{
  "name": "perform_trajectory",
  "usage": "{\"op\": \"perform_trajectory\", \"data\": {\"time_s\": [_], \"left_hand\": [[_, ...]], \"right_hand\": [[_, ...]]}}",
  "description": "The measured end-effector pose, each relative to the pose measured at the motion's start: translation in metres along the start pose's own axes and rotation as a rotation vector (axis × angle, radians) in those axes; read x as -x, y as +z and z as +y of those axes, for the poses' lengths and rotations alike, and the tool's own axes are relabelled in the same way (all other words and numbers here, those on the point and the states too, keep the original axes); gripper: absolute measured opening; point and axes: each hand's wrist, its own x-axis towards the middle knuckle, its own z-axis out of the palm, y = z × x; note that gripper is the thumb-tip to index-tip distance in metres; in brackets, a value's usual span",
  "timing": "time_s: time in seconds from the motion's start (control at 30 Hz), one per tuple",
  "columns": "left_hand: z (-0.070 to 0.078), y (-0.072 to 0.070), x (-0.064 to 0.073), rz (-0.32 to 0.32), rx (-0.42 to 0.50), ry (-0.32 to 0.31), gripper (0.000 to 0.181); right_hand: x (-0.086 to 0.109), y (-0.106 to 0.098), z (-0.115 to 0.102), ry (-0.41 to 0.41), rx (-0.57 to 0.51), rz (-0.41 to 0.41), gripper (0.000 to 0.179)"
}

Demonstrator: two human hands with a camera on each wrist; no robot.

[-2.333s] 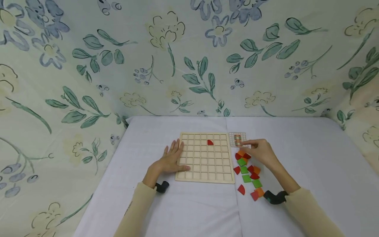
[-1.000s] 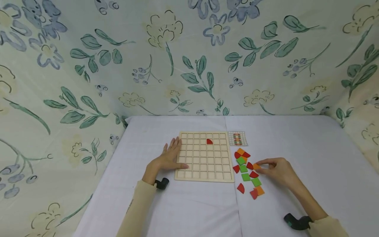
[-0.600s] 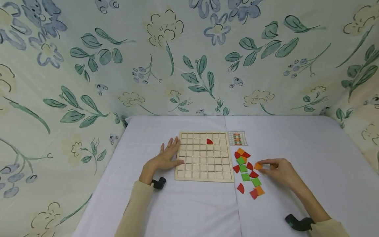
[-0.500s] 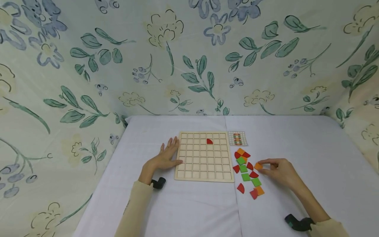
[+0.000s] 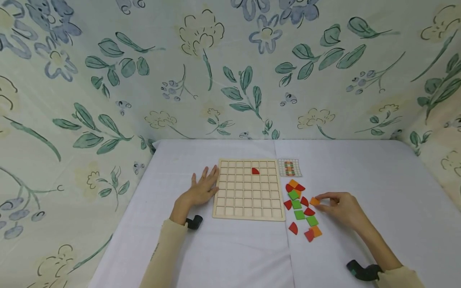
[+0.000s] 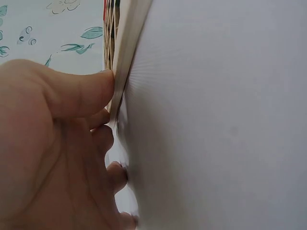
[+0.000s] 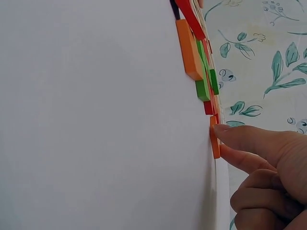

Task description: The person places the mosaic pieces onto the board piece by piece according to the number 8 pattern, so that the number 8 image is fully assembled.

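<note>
A wooden grid board (image 5: 248,196) lies on the white-covered table, with one red quarter-circle tile (image 5: 255,171) in an upper cell. My left hand (image 5: 201,191) rests at the board's left edge, fingers spread; in the left wrist view its thumb (image 6: 91,93) touches the board's side. To the right of the board, my right hand (image 5: 340,206) pinches an orange square tile (image 5: 314,201) between thumb and index finger. The same orange tile (image 7: 215,137) shows in the right wrist view, low by the tabletop, the other fingers curled under the palm.
Several loose red, orange and green tiles (image 5: 299,215) lie scattered between the board and my right hand, some overlapping. A small printed pattern card (image 5: 289,168) sits by the board's upper right corner. Floral cloth (image 5: 230,72) hangs behind the table.
My right hand has come from beside the card to the orange tile and drawn it slightly right, away from the pile. My left thumb has slid off the board's surface to its edge.
</note>
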Motion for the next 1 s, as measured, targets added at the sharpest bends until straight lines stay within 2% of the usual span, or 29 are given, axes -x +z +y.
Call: {"op": "perform_trajectory", "data": {"time_s": [0.2, 0.5, 0.73, 0.83, 1.0], "left_hand": [[0.002, 0.001, 0.0, -0.02, -0.018, -0.014, 0.068], [0.003, 0.002, -0.001, -0.017, -0.008, 0.019, 0.066], [0.002, 0.003, -0.003, -0.035, -0.013, 0.013, 0.066], [0.002, 0.003, -0.003, -0.034, -0.014, 0.015, 0.065], [0.001, 0.003, -0.004, -0.037, -0.008, 0.014, 0.065]], "right_hand": [[0.001, -0.002, -0.002, 0.003, 0.011, -0.004, 0.039], [0.002, -0.001, -0.003, -0.041, 0.041, 0.046, 0.031], [-0.004, -0.001, -0.007, -0.064, 0.053, 0.064, 0.034], [-0.009, -0.002, -0.013, -0.09, 0.049, 0.053, 0.034], [-0.018, -0.001, -0.029, -0.128, -0.003, -0.025, 0.036]]}}
